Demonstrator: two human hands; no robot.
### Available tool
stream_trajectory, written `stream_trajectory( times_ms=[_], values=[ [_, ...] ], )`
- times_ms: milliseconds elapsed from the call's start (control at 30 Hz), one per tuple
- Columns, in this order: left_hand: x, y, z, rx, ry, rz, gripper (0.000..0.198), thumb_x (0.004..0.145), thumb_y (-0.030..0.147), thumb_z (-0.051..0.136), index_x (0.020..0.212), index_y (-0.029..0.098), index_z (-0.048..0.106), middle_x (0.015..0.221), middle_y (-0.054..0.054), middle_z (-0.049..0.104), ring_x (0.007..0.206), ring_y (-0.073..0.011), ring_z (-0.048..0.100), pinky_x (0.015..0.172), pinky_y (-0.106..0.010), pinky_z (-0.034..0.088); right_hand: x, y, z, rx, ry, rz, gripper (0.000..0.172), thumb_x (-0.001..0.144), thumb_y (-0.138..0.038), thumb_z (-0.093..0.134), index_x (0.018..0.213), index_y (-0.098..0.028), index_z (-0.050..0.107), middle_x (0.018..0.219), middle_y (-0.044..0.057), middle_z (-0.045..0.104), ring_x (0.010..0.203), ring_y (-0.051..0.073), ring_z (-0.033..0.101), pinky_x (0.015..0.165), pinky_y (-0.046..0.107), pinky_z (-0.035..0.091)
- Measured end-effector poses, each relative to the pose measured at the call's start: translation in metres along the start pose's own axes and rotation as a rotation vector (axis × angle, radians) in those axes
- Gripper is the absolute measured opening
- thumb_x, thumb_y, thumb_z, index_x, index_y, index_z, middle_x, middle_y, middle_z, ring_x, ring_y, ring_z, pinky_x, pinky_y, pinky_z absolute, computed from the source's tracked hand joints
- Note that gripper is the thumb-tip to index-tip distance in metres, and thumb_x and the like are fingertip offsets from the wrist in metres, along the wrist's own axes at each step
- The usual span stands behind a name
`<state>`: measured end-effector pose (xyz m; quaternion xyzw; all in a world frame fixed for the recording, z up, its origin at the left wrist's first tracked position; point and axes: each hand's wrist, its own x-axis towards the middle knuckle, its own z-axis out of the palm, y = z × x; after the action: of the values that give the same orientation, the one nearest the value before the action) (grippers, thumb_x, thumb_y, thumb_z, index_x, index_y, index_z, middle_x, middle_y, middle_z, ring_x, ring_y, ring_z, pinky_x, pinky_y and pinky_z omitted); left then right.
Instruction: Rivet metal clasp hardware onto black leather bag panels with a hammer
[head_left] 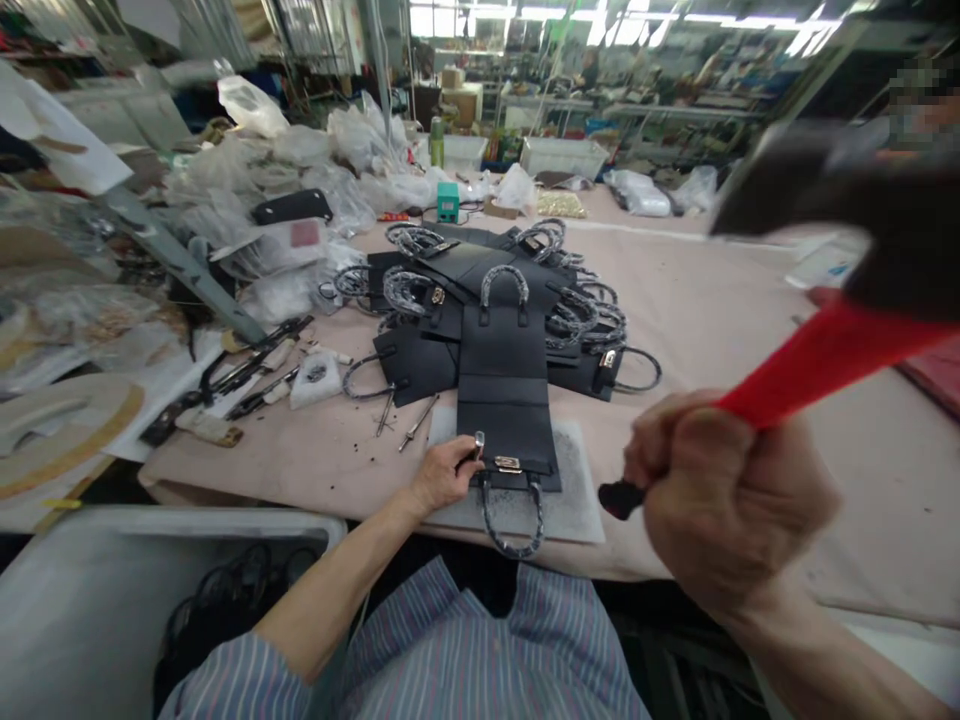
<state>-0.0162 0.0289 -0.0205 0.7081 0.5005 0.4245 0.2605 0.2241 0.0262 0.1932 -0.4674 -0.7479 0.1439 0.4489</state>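
Close to the camera, my right hand is wrapped round the red handle of a hammer. Its dark head, raised and blurred, fills the upper right. My left hand pinches a short metal punch upright at the left edge of a black leather bag piece. This piece lies flat, with a gold clasp and a wrapped handle at its near end. Underneath is a pale slab. The punch's lower tip is hidden by my fingers.
More black bag pieces with plastic-wrapped handles are heaped behind. Loose metal tools lie to the left, near pliers and cutters. Clear plastic bags pile up at the far left. A white bin stands below the table's left edge.
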Motion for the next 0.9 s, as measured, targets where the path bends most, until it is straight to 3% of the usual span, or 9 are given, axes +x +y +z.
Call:
stream_trajectory(
  times_ms=[100, 167, 300, 467, 533, 600, 700, 800, 900],
  values=[
    [0.001, 0.000, -0.001, 0.019, -0.028, 0.007, 0.008, 0.088, 0.019, 0.061, 0.094, 0.021, 0.066, 0.090, -0.005, 0.069, 0.085, -0.0191, 0.068, 0.083, -0.032, 0.056, -0.013, 0.012, 0.004, -0.168, -0.386, 0.027, 0.031, 0.098, -0.045, 0.044, 0.075, -0.025, 0.046, 0.051, -0.005, 0.042, 0.041, 0.012, 0.033, 0.045, 0.028, 0.017],
    [0.001, 0.000, -0.001, 0.013, -0.030, 0.027, 0.009, 0.088, 0.019, 0.060, 0.096, 0.021, 0.065, 0.092, -0.005, 0.070, 0.087, -0.0196, 0.069, 0.083, -0.033, 0.057, -0.021, 0.028, 0.000, -0.209, -0.525, 0.167, 0.034, 0.097, -0.048, 0.044, 0.074, -0.024, 0.045, 0.051, -0.005, 0.044, 0.042, 0.012, 0.037, 0.046, 0.027, 0.022],
    [0.000, -0.001, -0.001, -0.021, -0.002, 0.053, 0.011, 0.090, 0.018, 0.059, 0.099, 0.020, 0.064, 0.098, -0.007, 0.071, 0.095, -0.0212, 0.070, 0.089, -0.035, 0.057, -0.038, 0.089, -0.016, -0.206, -0.410, 0.489, 0.038, 0.095, -0.054, 0.042, 0.072, -0.024, 0.044, 0.056, -0.002, 0.051, 0.049, 0.013, 0.047, 0.050, 0.026, 0.034],
    [0.000, -0.001, -0.002, -0.014, -0.010, 0.060, 0.012, 0.092, 0.018, 0.058, 0.102, 0.020, 0.064, 0.102, -0.008, 0.072, 0.101, -0.0219, 0.071, 0.092, -0.036, 0.057, -0.079, 0.184, -0.016, -0.279, -0.450, 0.886, 0.033, 0.097, -0.045, 0.034, 0.077, -0.023, 0.051, 0.057, 0.000, 0.053, 0.045, 0.016, 0.047, 0.047, 0.028, 0.037],
    [0.000, -0.001, -0.002, -0.018, -0.004, 0.067, 0.013, 0.092, 0.018, 0.058, 0.103, 0.020, 0.064, 0.104, -0.008, 0.072, 0.103, -0.0221, 0.071, 0.094, -0.036, 0.057, -0.091, 0.200, -0.009, -0.380, -0.417, 0.830, 0.029, 0.096, -0.040, 0.039, 0.084, -0.020, 0.056, 0.069, 0.006, 0.061, 0.058, 0.020, 0.056, 0.057, 0.033, 0.046],
    [0.000, -0.001, -0.002, -0.025, 0.003, 0.076, 0.014, 0.092, 0.017, 0.058, 0.104, 0.020, 0.064, 0.107, -0.009, 0.072, 0.105, -0.0222, 0.071, 0.095, -0.036, 0.057, -0.095, 0.200, 0.005, -0.452, -0.320, 0.611, 0.026, 0.095, -0.035, 0.045, 0.099, -0.016, 0.061, 0.095, 0.016, 0.067, 0.084, 0.027, 0.064, 0.077, 0.042, 0.052],
    [0.002, 0.000, -0.003, -0.016, 0.022, 0.075, 0.011, 0.092, 0.017, 0.059, 0.101, 0.020, 0.064, 0.108, -0.009, 0.073, 0.105, -0.0223, 0.072, 0.095, -0.037, 0.058, -0.089, 0.180, 0.037, -0.396, -0.226, 0.226, 0.038, 0.095, -0.029, 0.048, 0.129, -0.013, 0.056, 0.132, 0.021, 0.059, 0.123, 0.033, 0.055, 0.104, 0.053, 0.045],
    [0.002, 0.003, -0.002, -0.008, 0.047, 0.058, 0.009, 0.090, 0.018, 0.061, 0.098, 0.020, 0.065, 0.108, -0.009, 0.074, 0.103, -0.0224, 0.073, 0.094, -0.037, 0.059, -0.084, 0.158, 0.072, -0.277, -0.381, 0.075, 0.044, 0.097, -0.026, 0.049, 0.140, -0.016, 0.052, 0.145, 0.016, 0.054, 0.134, 0.031, 0.048, 0.112, 0.052, 0.040],
    [0.000, 0.004, 0.001, -0.076, 0.098, -0.044, 0.007, 0.091, 0.023, 0.063, 0.095, 0.019, 0.067, 0.109, -0.009, 0.075, 0.106, -0.0235, 0.073, 0.098, -0.040, 0.057, -0.088, 0.150, 0.093, -0.296, -0.464, 0.069, 0.042, 0.098, -0.022, 0.047, 0.140, -0.019, 0.055, 0.151, 0.012, 0.051, 0.138, 0.032, 0.043, 0.116, 0.056, 0.033]
  ],
)
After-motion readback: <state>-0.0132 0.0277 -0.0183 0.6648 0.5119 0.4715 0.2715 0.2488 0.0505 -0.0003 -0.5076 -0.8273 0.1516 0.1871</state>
